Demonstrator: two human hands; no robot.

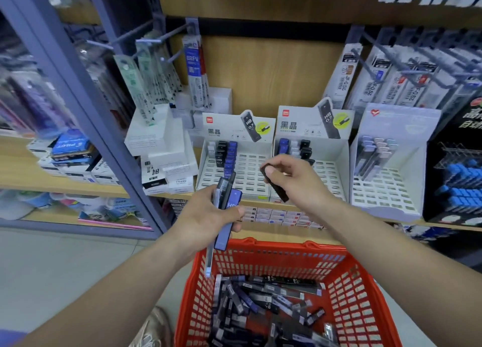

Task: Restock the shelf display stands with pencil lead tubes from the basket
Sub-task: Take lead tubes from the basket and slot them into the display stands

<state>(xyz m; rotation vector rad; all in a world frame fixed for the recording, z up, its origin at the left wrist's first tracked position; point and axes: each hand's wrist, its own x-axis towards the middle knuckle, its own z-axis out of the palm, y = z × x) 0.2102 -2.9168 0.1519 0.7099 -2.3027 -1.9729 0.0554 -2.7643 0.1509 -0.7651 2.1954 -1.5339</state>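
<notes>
Fingers (pixel 281 164) of right hand (pixel 294 182): curled, pinching one black tube (pixel 276 187) by its upper end; the tube hangs tilted in the air before the stands and touches neither. Left hand (pixel 208 216): fingers and thumb wrapped round a bundle of tubes (pixel 226 211), blue and dark, held roughly upright above the basket's far left corner. Step in hand, as judged: feeding tubes singly from the bundle into the stands, at an early stage, since most slots are bare. Next move calls for turning the black tube upright and lowering it into a free slot beside its own colour; which stand it is bound for cannot be told. Shelf (pixel 260 80): wood, carrying all the stands. Basket (pixel 281 250): red, below both arms, holding a heap of loose tubes (pixel 263 299). Third stand (pixel 383 193): far right, a few longer tubes at its back. Left stand (pixel 250 174): black tubes at back left, a blue row down the middle. Right stand (pixel 331 174): blue, pale and black tubes along the back. White boxes (pixel 156 135): stacked just beside the left stand. Hanging packets (pixel 194 70): on hooks above, likely clear of the reach. Possible hindrance: the blue row and the raised bundle crowd the left stand's front.
</notes>
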